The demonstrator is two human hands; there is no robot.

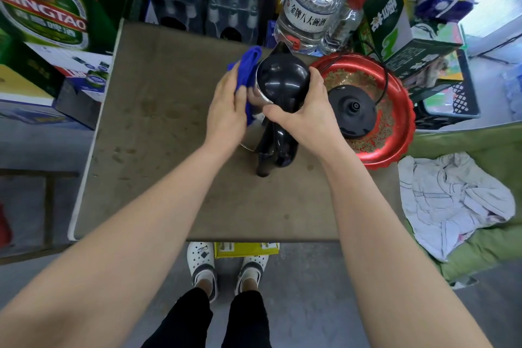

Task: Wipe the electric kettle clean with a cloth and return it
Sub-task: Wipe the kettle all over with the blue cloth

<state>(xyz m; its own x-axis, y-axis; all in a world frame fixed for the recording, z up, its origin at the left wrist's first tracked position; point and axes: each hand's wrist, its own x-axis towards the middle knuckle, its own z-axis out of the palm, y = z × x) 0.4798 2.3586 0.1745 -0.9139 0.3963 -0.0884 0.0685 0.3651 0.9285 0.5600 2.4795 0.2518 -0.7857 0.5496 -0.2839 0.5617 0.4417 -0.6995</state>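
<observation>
The electric kettle (pixel 282 79), steel-bodied with a black lid and black handle, stands on the brown table (pixel 169 178) near its far edge. My right hand (pixel 306 113) grips the kettle at the top of its handle and lid. My left hand (pixel 227 110) presses a blue cloth (pixel 248 68) against the kettle's left side. The kettle's black base (pixel 353 110) sits empty on a red tray (pixel 401 110) just to the right, with its cord running back.
Large clear bottles with red caps (pixel 313 5) stand behind the kettle. Beer cartons (pixel 42 8) are stacked at the left, green boxes (pixel 392 22) at the back right. A white rag (pixel 452 200) lies on a green cushion to the right.
</observation>
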